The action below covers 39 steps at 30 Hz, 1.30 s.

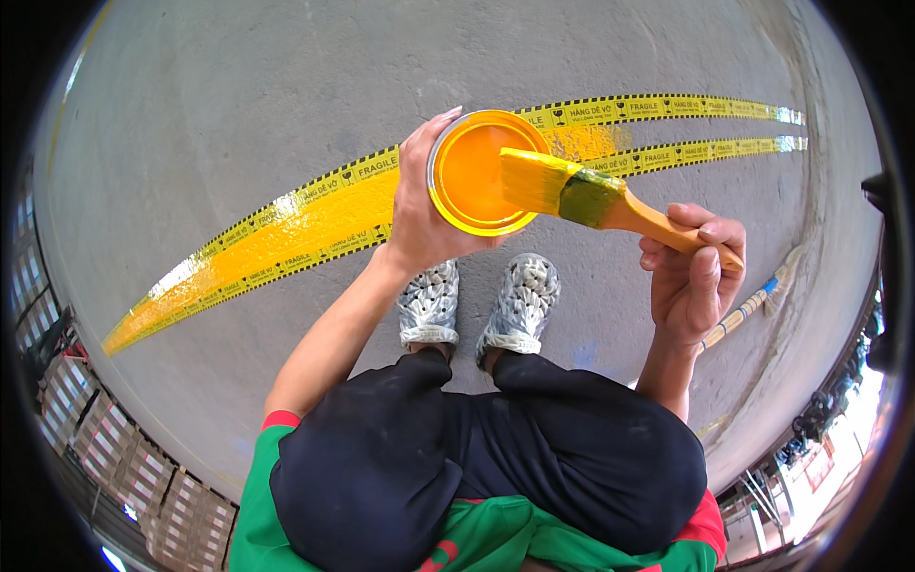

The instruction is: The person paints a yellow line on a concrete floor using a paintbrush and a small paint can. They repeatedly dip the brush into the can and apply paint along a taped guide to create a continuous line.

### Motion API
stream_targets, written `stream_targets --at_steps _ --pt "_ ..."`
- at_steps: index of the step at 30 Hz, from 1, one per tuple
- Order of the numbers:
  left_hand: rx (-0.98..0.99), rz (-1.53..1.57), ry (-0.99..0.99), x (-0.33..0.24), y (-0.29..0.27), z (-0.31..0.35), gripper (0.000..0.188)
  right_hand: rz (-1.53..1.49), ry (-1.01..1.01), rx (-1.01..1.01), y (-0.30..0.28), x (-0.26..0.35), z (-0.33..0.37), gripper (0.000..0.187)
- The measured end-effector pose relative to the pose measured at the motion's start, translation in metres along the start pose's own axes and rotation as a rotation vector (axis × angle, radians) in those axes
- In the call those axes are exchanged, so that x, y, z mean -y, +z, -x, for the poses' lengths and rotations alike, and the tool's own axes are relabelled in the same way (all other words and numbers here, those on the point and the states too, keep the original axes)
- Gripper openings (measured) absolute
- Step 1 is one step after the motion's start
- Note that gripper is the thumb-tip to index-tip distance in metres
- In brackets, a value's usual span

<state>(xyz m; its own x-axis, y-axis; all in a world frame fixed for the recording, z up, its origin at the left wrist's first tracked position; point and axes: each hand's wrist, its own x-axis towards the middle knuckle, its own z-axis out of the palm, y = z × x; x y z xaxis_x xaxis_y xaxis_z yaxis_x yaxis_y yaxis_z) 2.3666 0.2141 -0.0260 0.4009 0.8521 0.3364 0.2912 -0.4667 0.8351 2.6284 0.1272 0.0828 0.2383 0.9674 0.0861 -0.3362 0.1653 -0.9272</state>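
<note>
My left hand is wrapped round the side of an open paint can, which holds orange-yellow paint. In my right hand is the wooden handle of a flat paintbrush. The brush's bristles are coated in yellow and reach over the can's right rim; whether they touch the paint I cannot tell. Beyond the can, a yellow painted stripe runs across the grey floor between two strips of yellow-and-black printed tape. Toward its right end the stripe's coat looks patchy, with bare grey past it.
My feet, in covered shoes, stand just on the near side of the tape. To the right a broom lies on the concrete floor. Stacked cartons stand at the lower left rim.
</note>
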Motion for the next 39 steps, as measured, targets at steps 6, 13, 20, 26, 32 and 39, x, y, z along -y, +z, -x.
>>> stream_targets --at_steps 6,13,20,26,32,39 --pt "0.016 0.003 0.014 0.001 0.001 -0.001 0.125 -0.067 -0.018 0.026 -0.003 0.004 0.002 0.023" --pt "-0.005 0.038 -0.005 0.000 0.001 0.003 0.123 -0.089 -0.068 0.069 -0.001 0.014 0.001 0.024" --pt "0.016 0.024 0.001 0.005 -0.001 0.004 0.124 -0.257 -0.113 0.105 -0.001 0.025 0.001 0.024" --pt "0.002 -0.005 0.004 0.001 0.004 0.003 0.123 -0.198 0.166 -0.026 0.000 -0.004 -0.003 0.029" --pt "0.007 -0.082 -0.031 -0.002 0.005 0.004 0.124 -0.301 0.305 -0.221 0.003 -0.059 0.007 0.028" --pt "0.010 -0.065 -0.039 0.001 0.007 0.006 0.122 -0.439 0.492 -0.426 0.009 -0.077 0.011 0.036"
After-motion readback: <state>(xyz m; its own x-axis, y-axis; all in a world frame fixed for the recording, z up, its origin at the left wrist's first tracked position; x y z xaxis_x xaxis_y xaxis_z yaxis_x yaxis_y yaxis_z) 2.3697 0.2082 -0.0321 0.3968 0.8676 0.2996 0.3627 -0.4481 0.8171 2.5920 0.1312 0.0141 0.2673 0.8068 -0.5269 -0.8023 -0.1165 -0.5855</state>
